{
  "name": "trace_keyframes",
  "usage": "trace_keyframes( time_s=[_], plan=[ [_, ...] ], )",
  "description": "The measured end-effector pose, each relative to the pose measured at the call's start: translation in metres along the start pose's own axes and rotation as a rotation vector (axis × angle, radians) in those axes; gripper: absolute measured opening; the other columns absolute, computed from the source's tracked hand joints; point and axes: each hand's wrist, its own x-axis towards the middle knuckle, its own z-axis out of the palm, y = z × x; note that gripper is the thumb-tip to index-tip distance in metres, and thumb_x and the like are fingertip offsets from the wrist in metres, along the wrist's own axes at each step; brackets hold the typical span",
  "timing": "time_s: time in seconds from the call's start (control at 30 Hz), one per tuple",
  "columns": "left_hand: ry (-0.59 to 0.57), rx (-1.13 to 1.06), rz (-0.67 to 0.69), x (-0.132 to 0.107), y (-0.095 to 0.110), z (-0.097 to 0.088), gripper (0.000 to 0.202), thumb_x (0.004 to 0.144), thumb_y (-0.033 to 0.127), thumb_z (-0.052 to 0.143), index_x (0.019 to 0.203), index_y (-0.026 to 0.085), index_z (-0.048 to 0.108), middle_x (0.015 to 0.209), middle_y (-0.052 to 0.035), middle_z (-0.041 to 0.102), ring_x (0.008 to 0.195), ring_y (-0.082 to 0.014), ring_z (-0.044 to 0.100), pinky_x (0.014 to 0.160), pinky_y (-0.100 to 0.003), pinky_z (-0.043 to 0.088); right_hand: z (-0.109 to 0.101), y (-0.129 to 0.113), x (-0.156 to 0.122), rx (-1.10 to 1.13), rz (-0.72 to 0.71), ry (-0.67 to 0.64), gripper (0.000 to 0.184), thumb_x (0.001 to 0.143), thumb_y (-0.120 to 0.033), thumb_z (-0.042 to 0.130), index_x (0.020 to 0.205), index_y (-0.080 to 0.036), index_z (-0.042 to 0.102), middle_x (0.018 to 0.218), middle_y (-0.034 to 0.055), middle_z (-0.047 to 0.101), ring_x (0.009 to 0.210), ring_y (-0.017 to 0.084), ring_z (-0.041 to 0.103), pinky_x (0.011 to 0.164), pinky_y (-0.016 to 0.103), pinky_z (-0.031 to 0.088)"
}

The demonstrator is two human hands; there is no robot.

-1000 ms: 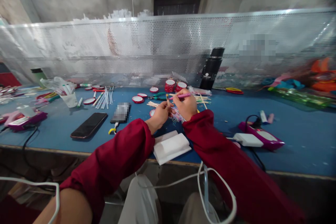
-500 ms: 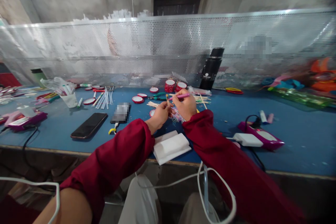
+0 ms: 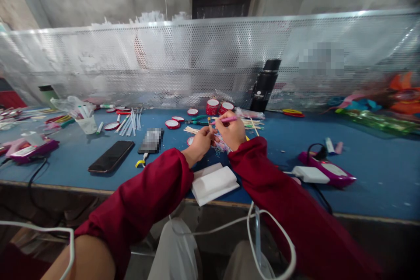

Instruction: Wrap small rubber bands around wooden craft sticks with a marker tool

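Observation:
My right hand (image 3: 233, 133) is closed around a pink marker-like pen (image 3: 229, 119), whose tip points left toward my other hand. My left hand (image 3: 201, 143) pinches a thin light stick (image 3: 209, 123) that stands upright, with a yellowish upper end. The pen's tip is close to the stick; whether they touch I cannot tell. Beneath the hands lies a tangle of pale pink and white strands (image 3: 220, 143), partly hidden. Wooden sticks (image 3: 190, 130) lie just beyond my left hand, next to green-handled pliers (image 3: 198, 119). A folded white paper (image 3: 215, 183) lies before my wrists.
Red-rimmed round pieces (image 3: 172, 124) and red rolls (image 3: 212, 106) sit behind the hands. A black flask (image 3: 265, 85) stands by the perforated metal screen (image 3: 157, 61). Leftward are phones (image 3: 111, 156) and a cup of markers (image 3: 85, 123); rightward, a purple power strip (image 3: 334, 173). A white cable (image 3: 285, 236) loops over my lap.

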Motion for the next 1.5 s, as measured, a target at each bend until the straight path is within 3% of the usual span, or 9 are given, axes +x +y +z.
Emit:
trace_keyframes(
  time_s=[0.17,0.37,0.57,0.93,1.5],
  plan=[
    [-0.007,0.005,-0.004,-0.0004,-0.0004,-0.0014,0.013,0.094,0.01,0.051,0.084,0.017,0.057,0.059,0.0019,0.06,0.047,-0.0074,0.048,0.049,-0.018,0.037,-0.0001,0.0023,0.0014,-0.047,0.019,0.049,0.014,0.081,-0.034,0.06,0.071,-0.025,0.053,0.063,0.0008,0.063,0.06,0.02,0.058,0.057,0.032,0.039],
    [-0.016,0.001,0.001,-0.0008,0.0002,-0.0017,0.011,0.094,0.015,0.056,0.083,0.017,0.056,0.061,0.0012,0.06,0.049,-0.0074,0.049,0.05,-0.017,0.038,-0.0007,-0.0015,0.0003,0.005,0.019,-0.015,0.013,0.081,-0.035,0.059,0.074,-0.025,0.054,0.065,0.0006,0.065,0.061,0.019,0.059,0.058,0.031,0.042],
    [-0.007,0.008,-0.009,0.0002,-0.0002,-0.001,0.014,0.095,0.01,0.048,0.087,0.016,0.058,0.06,0.0015,0.06,0.048,-0.0076,0.048,0.05,-0.018,0.038,-0.0016,-0.0011,0.0012,-0.037,0.014,0.028,0.014,0.08,-0.034,0.059,0.071,-0.025,0.053,0.064,0.0005,0.062,0.06,0.019,0.057,0.058,0.031,0.04],
    [0.007,0.006,-0.005,-0.0006,-0.0001,-0.0005,0.011,0.094,0.012,0.053,0.084,0.017,0.056,0.06,0.0024,0.059,0.047,-0.0075,0.048,0.05,-0.018,0.037,-0.0003,0.0014,0.002,-0.056,0.019,0.036,0.014,0.08,-0.035,0.059,0.071,-0.025,0.053,0.063,0.0007,0.062,0.06,0.019,0.056,0.057,0.031,0.038],
    [0.008,0.004,-0.014,-0.0031,0.004,0.0009,0.017,0.097,0.011,0.048,0.082,0.017,0.054,0.058,0.0026,0.057,0.048,-0.0075,0.049,0.05,-0.018,0.037,-0.0003,-0.0002,0.0007,-0.017,-0.003,-0.006,0.013,0.081,-0.033,0.059,0.073,-0.025,0.055,0.064,0.0,0.063,0.061,0.019,0.058,0.059,0.032,0.04]
  ],
)
